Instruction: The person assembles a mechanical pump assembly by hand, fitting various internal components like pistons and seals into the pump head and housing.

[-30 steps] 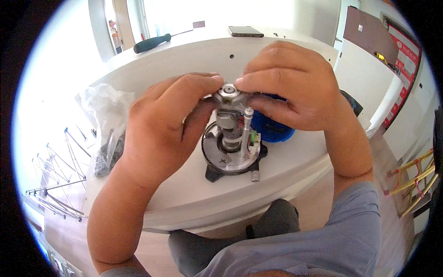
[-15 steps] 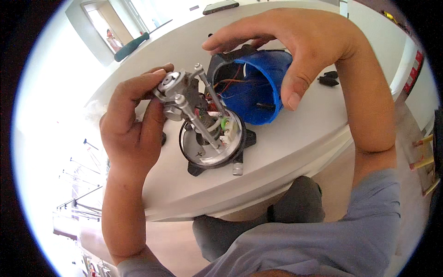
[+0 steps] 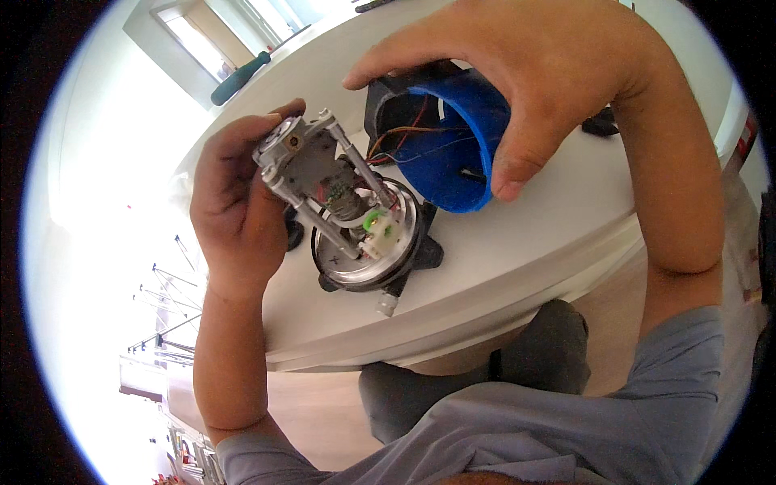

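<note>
My left hand [image 3: 241, 190] pinches the top of a bare metal mechanism [image 3: 311, 174], its thumb and fingers closed on the upper block. Two silver rods run from that block down to a round silver base [image 3: 339, 271] with black lugs. White and green connectors [image 3: 380, 230] sit inside the base, and a small metal fitting [image 3: 387, 304] sticks out at its near side. Arched over a blue cylindrical housing [image 3: 453, 182], my right hand [image 3: 525, 77] has its thumb along the right rim and fingers at the far side. Thin coloured wires [image 3: 412, 129] run from the housing's open mouth toward the mechanism.
Both parts are on or just above a white curved table [image 3: 525, 234]. A dark green-handled tool [image 3: 241, 78] lies at the far left edge. Small black parts [image 3: 600, 123] lie beyond my right wrist, and another dark piece [image 3: 293, 229] is beside my left hand.
The mechanism has turned, bringing its green connector more into view and swinging the fitting leftward. The blue housing is turned slightly, with my right hand still around it. The whole view has shifted.
</note>
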The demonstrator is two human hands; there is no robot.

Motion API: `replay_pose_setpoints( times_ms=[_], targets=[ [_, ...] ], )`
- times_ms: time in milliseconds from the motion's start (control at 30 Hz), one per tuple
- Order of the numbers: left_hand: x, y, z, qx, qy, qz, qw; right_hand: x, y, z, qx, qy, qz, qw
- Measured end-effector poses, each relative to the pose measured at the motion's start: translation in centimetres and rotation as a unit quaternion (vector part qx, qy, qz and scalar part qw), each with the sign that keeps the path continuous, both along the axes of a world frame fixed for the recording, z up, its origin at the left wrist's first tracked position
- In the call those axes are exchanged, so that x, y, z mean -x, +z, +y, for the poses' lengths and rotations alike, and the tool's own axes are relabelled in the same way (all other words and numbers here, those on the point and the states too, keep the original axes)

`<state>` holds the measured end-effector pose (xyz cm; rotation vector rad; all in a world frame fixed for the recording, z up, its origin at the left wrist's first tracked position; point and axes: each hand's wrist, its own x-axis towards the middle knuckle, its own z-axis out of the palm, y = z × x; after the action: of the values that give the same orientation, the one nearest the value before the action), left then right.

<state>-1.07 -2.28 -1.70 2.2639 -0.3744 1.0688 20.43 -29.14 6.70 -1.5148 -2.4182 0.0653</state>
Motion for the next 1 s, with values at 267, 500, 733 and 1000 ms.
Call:
replay_pose_setpoints(
  times_ms=[267, 500, 733, 1000],
  targets=[
    [-0.3, -0.3, 0.9, 0.026, -0.061, 0.025, 0.998, -0.7, -0.3, -1.7, -0.015, -0.016, -0.006, 1.0],
    [-0.3, -1.2, 0.5, 0.155, -0.155, 0.123, 0.968, -1.5, -1.6, -3.1, 0.012, -0.026, 0.011, 1.0],
    [-0.9, 0.3, -2.7, 0.08, -0.108, 0.083, 0.987, -2.0, 0.1, -3.2, 0.054, -0.04, 0.038, 0.997],
    [-0.2, 0.6, -0.4, 0.109, -0.068, 0.103, 0.986, -1.6, 0.5, -2.0, 0.139, -0.052, 0.136, 0.98]
  ],
)
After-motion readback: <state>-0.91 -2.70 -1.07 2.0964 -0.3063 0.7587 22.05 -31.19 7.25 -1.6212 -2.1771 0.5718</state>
